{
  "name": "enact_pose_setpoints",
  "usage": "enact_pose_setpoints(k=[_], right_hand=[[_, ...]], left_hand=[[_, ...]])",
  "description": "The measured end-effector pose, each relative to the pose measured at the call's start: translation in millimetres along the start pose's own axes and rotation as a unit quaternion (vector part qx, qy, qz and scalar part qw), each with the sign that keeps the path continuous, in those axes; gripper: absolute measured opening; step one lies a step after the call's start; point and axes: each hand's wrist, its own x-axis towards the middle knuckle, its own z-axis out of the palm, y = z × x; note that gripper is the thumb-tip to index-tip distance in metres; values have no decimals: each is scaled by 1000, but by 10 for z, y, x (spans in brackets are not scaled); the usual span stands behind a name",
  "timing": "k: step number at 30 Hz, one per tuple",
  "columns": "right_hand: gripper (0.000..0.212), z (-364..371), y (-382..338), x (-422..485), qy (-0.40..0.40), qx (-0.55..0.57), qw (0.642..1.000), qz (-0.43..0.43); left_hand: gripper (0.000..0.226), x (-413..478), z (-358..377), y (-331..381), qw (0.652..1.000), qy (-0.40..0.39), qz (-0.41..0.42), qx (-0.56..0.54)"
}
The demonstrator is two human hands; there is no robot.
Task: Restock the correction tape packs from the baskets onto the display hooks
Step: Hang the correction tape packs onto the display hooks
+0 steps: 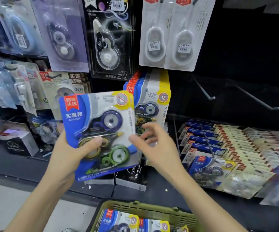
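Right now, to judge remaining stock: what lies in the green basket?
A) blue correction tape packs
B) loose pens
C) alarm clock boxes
A: blue correction tape packs lie in the green basket, like the pack the left hand grips.

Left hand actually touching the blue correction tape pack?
Touching. The head view shows the left hand gripping the blue correction tape pack at its lower left edge, with the thumb lying across the front of the blister.

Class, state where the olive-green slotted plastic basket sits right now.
In the head view, the olive-green plastic basket sits bottom centre, below the right hand, holding blue correction tape packs.
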Motion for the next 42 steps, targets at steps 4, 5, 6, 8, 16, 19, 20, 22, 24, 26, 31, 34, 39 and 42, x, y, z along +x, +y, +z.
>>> enact_pose_setpoints(k=[4,5,6,8,16,19,20,22,24,26,31,34,39,42], right_hand=[[50,154,-18,-102,1,30,1000,-7],[47,155,2,-100,7,52,999,0],[43,141,19,-101,5,69,998,4],[39,86,62,-98,-9,105,994,3],[36,-207,283,-87,45,211,976,23],[35,-463,374,-80,107,227,968,29],[35,-563,410,-76,124,218,968,28],[36,-733,458,-65,147,187,971,14],[39,-876,487,-61,177,154,972,-4],[42,-1001,506,-67,213,117,970,-26],[42,-1250,654,-29,289,70,954,-35],[42,-1348,733,-16,303,62,950,-40],[42,-1417,842,12,284,56,956,-35],[43,-1447,914,26,289,60,954,-43]], left_hand=[[59,-95,157,-14,995,-35,-60,-73],[43,-90,161,-37,992,-31,-80,-93],[43,-82,167,-38,989,-27,-96,-107],[80,-60,172,-49,987,-45,-111,-112],[84,-57,401,-65,987,-58,-119,-96],[59,-50,456,-86,994,-43,-93,-37],[48,-48,476,-88,996,-30,-84,-13],[34,-24,501,-118,998,-3,-65,25],[23,-1,526,-106,997,19,-42,55],[21,24,551,-82,997,25,-19,74],[23,76,677,-9,997,31,20,73],[23,105,804,8,995,32,45,86],[18,131,1071,16,994,23,66,85],[15,166,1206,50,992,22,81,97]])
